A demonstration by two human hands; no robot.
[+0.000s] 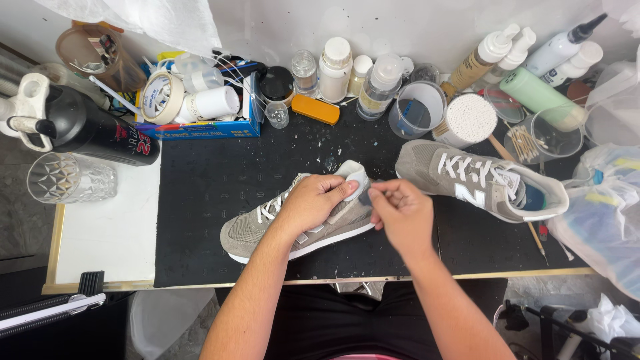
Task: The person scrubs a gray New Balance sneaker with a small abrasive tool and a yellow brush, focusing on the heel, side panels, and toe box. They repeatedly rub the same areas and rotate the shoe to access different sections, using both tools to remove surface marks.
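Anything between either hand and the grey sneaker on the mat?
Nothing visible. The left hand already rests on the grey sneaker, gripping it around the heel collar. The right hand is at the heel too, its fingers pinching something small and dark against it. The second sneaker lies apart, to the right.
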